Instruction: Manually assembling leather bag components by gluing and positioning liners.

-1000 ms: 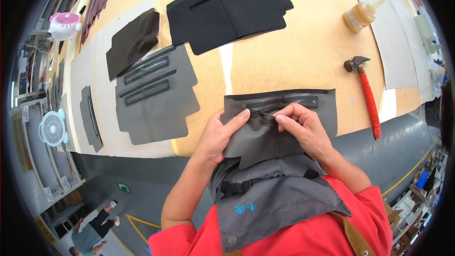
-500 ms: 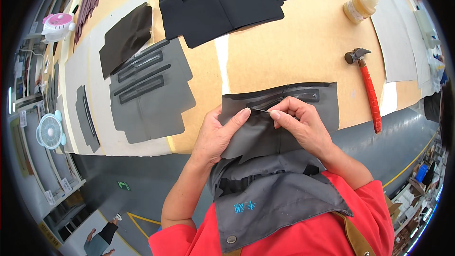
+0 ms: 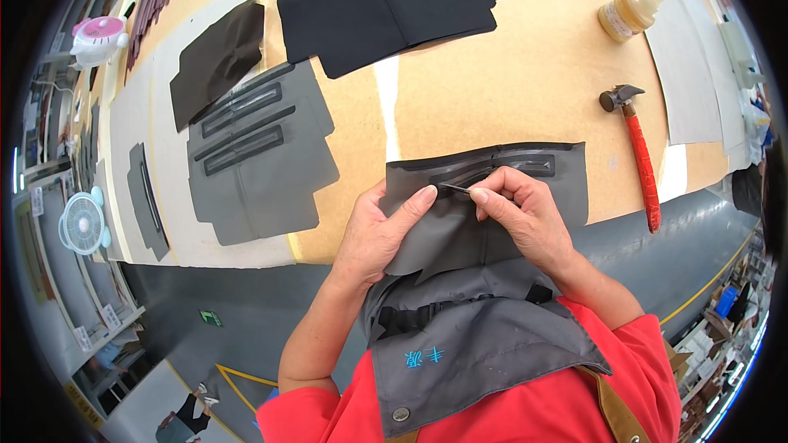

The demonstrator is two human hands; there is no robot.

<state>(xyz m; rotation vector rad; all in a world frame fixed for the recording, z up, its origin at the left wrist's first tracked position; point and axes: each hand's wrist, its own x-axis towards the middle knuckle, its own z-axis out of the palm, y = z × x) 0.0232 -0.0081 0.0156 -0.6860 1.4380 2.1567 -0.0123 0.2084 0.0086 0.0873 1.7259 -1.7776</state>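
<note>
A grey panel of leather-like sheet (image 3: 460, 234) hangs over the table's front edge, held up near my body. It has a dark strip along its top edge and long slots framed in black. My left hand (image 3: 382, 226) grips its left side, thumb on the front beside a slot. My right hand (image 3: 521, 209) pinches a thin, pointed metal tool (image 3: 456, 189) between thumb and fingers. The tool's tip is at the slot, close to my left thumb. Its far end is hidden in my right hand, so its exact kind is unclear.
The table (image 3: 525, 90) bears grey slotted panels (image 3: 287, 176), black panels (image 3: 402, 12), a dark brown piece (image 3: 217, 61), a red-handled hammer (image 3: 640, 156) and a glue bottle (image 3: 625, 16). Small fans, one pink (image 3: 100, 37) and one blue (image 3: 84, 223), stand left. A person (image 3: 185, 422) is far off, lower left.
The tool and my right fingertips have shifted very slightly right along the slot. My left hand keeps its grip on the panel. The distant person has moved, and the view has shifted slightly.
</note>
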